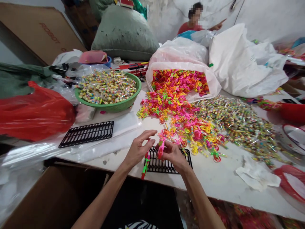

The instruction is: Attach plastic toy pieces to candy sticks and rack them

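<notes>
My right hand (173, 155) pinches a small pink plastic piece (161, 149) above a black slotted rack (164, 163) at the table's front edge. My left hand (140, 147) is beside it, over the rack's left end, with its fingers apart and nothing visibly gripped. Just below the left fingers, green and red plastic pieces (145, 168) are at the rack's left end; whether they sit in a slot I cannot tell. Beyond the hands spreads a heap of pink, yellow, orange and green plastic pieces (190, 122), spilling from a white sack (214, 87).
A green basin (109, 107) of small wrapped pieces stands at the back left, near a second black rack (87, 134) and a red bag (35, 111). Wrapped tubes (240, 121) are piled at right, by a crumpled cloth (258, 175) and red basket (290, 181). A person (192, 22) is behind the sacks.
</notes>
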`<state>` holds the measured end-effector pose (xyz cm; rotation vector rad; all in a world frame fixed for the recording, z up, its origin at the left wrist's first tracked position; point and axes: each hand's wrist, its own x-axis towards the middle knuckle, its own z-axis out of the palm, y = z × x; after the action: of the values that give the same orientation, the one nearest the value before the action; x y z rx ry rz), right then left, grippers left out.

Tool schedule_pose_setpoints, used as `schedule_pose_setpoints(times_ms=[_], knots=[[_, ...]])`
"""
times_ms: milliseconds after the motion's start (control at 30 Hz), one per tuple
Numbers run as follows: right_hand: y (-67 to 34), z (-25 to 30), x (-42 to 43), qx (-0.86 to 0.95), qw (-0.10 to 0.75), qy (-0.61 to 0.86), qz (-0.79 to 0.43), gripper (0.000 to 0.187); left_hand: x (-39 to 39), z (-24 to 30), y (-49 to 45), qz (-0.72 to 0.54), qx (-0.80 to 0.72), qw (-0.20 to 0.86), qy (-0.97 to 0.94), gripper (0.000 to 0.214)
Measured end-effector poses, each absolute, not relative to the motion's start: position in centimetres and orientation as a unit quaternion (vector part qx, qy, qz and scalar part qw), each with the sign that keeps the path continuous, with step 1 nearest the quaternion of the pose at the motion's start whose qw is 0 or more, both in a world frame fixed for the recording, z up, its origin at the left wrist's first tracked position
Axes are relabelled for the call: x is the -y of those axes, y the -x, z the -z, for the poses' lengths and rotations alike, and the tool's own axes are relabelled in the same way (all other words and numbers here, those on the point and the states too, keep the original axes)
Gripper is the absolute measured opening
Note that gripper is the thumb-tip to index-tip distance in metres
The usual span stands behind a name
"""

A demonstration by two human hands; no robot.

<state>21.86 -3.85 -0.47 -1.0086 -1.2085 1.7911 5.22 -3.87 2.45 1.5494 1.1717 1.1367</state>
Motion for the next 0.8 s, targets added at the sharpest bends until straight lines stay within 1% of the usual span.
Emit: schedule_pose_setpoints(times_ms=[67,100,200,267,333,367,467,533,567,633,700,767,800], knots=[[-21.0,1.8,3.8,0.475,0.405,0.426,-0.655,0.014,4.3,-1.8,-5.2,-0.486,-0.511,0.365,-0.607,0.029],[-20.5,2.7,3.8,0.474,0.428,0.44,-0.631,0.012,4.5,-1.3,-5.3,-0.491,-0.528,0.349,-0.599,0.029],[-19.2,5.6,3.9,0.466,0.483,0.462,-0.58,0.01,5.4,0.0,-5.9,-0.471,-0.554,0.356,-0.587,0.035],[-18.8,7.0,4.0,0.495,0.484,0.473,-0.545,0.007,5.8,0.5,-6.3,-0.44,-0.561,0.384,-0.587,0.04],[-18.8,7.6,4.0,0.567,0.448,0.503,-0.474,0.004,6.1,0.7,-6.6,-0.408,-0.56,0.414,-0.59,0.043],[-18.8,7.5,4.0,0.615,0.414,0.518,-0.427,0.004,6.1,0.7,-6.7,-0.397,-0.556,0.429,-0.591,0.045],[-18.4,6.1,4.0,0.743,0.261,0.549,-0.279,0.012,6.2,0.7,-6.8,-0.385,-0.538,0.449,-0.601,0.047],[-17.8,4.8,3.9,0.783,0.167,0.556,-0.223,0.017,6.0,0.8,-6.8,-0.381,-0.535,0.441,-0.611,0.048],[-17.5,4.2,3.9,0.79,0.138,0.558,-0.213,0.018,5.9,1.0,-6.8,-0.379,-0.537,0.432,-0.617,0.048],[-17.7,3.2,3.9,0.792,0.123,0.559,-0.213,0.017,5.7,1.4,-6.8,-0.376,-0.543,0.411,-0.629,0.047],[-19.2,2.5,3.8,0.785,0.134,0.568,-0.21,0.018,5.6,1.8,-6.7,-0.378,-0.544,0.394,-0.637,0.045],[-21.8,1.8,3.7,0.763,0.141,0.602,-0.187,0.02,5.7,1.8,-6.6,-0.388,-0.55,0.377,-0.637,0.044],[-23.4,1.5,3.6,0.746,0.132,0.632,-0.167,0.018,5.9,1.7,-6.6,-0.393,-0.552,0.368,-0.637,0.044]])
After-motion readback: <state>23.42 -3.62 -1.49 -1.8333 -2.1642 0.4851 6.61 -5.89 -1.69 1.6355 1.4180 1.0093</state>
